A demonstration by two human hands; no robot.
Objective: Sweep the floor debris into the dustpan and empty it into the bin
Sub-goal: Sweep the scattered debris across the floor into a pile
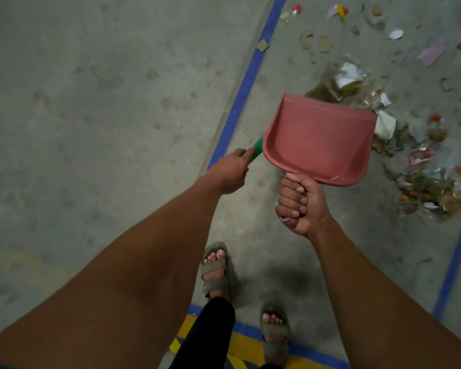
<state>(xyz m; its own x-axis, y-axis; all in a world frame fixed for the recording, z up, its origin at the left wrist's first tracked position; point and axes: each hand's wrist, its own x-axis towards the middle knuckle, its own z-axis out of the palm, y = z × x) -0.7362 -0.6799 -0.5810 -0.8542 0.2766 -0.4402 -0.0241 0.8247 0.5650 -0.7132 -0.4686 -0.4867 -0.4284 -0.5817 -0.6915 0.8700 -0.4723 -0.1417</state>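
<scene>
A red plastic dustpan (320,137) hangs in the air above the concrete floor, its hollow side toward me and nothing in it. My right hand (301,203) grips its handle from below in a fist. My left hand (230,171) holds a green handle (257,150), whose far end disappears behind the dustpan. Scattered debris (421,166) of paper scraps, clear plastic and coloured bits lies on the floor beyond and to the right of the pan. No bin is in view.
A blue tape line (248,83) runs diagonally up the floor left of the debris; another (453,270) lies at the right. Yellow and blue floor markings (245,344) sit by my sandalled feet (216,270). Bare concrete fills the left.
</scene>
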